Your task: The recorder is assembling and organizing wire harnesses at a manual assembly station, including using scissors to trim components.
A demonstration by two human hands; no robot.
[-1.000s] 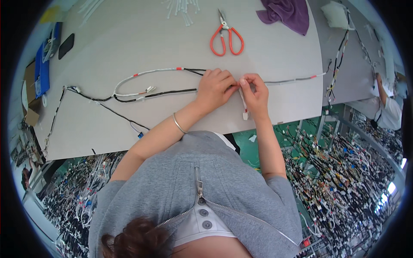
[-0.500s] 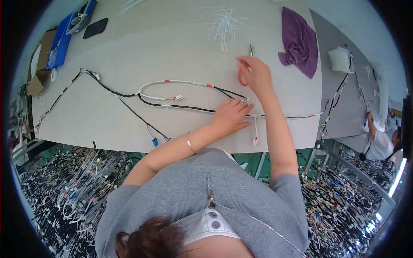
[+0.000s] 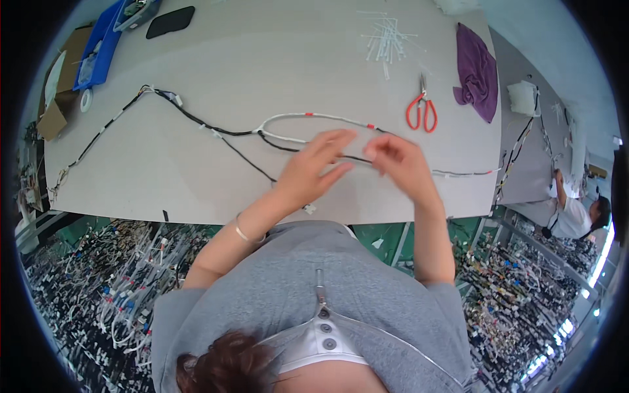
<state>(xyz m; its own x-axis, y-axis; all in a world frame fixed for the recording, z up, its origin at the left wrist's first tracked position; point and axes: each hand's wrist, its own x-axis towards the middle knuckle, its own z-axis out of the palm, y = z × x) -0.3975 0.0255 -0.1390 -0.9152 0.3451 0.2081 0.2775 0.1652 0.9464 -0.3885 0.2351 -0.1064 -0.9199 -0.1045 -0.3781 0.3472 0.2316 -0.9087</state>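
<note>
A long wire harness (image 3: 236,133), black with white-wrapped stretches and red bands, lies across the table, branching near the middle. My left hand (image 3: 316,165) is over its middle, fingers stretched out and thumb apart, holding nothing I can see. It hides part of the harness. To its right, my right hand (image 3: 401,164) hovers over the harness with fingers loosely bent and apart, nothing visible in them. Beyond it lie red-handled scissors (image 3: 422,112), out of my grip. A pile of white cable ties (image 3: 389,42) is farther back.
A purple cloth (image 3: 476,75) lies at the table's right edge. Blue bins (image 3: 98,59), a cardboard box (image 3: 56,118), a tape roll (image 3: 86,100) and a dark flat pad (image 3: 170,23) are at the left. Another person (image 3: 570,213) works at the right table. Many harnesses are heaped below.
My right hand has left the scissors on the table and come back over the harness. My left hand has lifted and shifted left. The view has shifted, so tabletop things appear farther right.
</note>
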